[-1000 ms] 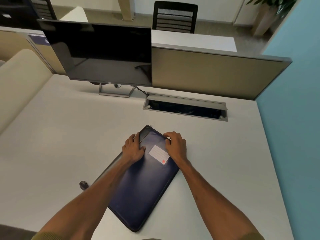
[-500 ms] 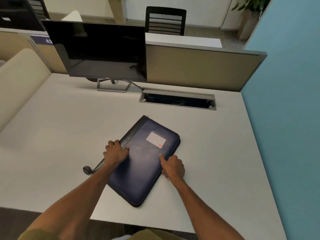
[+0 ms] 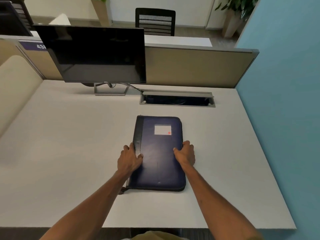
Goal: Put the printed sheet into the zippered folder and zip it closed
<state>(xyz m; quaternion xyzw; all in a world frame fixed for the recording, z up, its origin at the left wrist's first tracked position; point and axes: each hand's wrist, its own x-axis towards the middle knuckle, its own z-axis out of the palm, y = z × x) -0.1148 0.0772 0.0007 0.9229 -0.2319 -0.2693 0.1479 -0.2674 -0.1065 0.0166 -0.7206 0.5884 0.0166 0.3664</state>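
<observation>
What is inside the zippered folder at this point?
The navy zippered folder lies flat and closed on the desk, left hand and right hand gripping its sides. No printed sheet shows; the cover hides whatever is inside.

Both forearms were bare from the bottom edge of the picture up to the left hand [image 3: 129, 159] and the right hand [image 3: 185, 153], with no watch, ring or glove (only a strip of olive-green cloth [image 3: 152, 235] showed between them, low down).
</observation>
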